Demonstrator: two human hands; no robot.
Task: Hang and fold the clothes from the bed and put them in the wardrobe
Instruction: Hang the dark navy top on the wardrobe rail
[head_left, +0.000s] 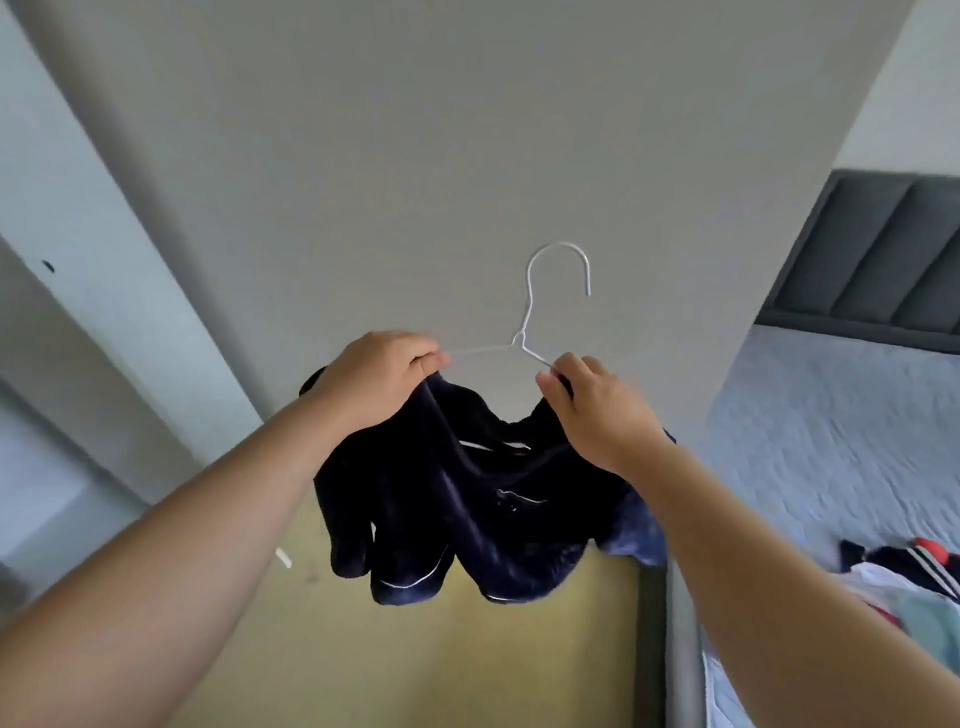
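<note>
- A person's two bare arms reach forward, holding up a white wire hanger (519, 340) with a dark navy garment (467, 509) on it, in front of a plain grey wall (415, 156).
- The left hand (379, 382) has its fingers (428, 361) clamped on the left arm of the hanger, along with the cloth at that shoulder.
- The right hand (597, 410) has its fingers (563, 371) pinched on the hanger's right arm, where the cloth begins.
- The hook rises between and above the two sets of fingers, free and caught on nothing.
- The garment droops below the fingers in bunched folds. Its neckline sags between them, so it does not look squarely seated.
- To the right of the right fingers and lower down is the bed (831, 441), with a grey headboard (883, 249). A small heap of mixed clothes (904, 582) lies on it, well apart from the hands.
- Step in hand, as a judgement: settling this garment on the hanger, with more clothes waiting.
- The next move likely calls for tugging each shoulder over the wire ends. One hand then shifts to the hook to carry it to the wardrobe rail, which is not in view.
</note>
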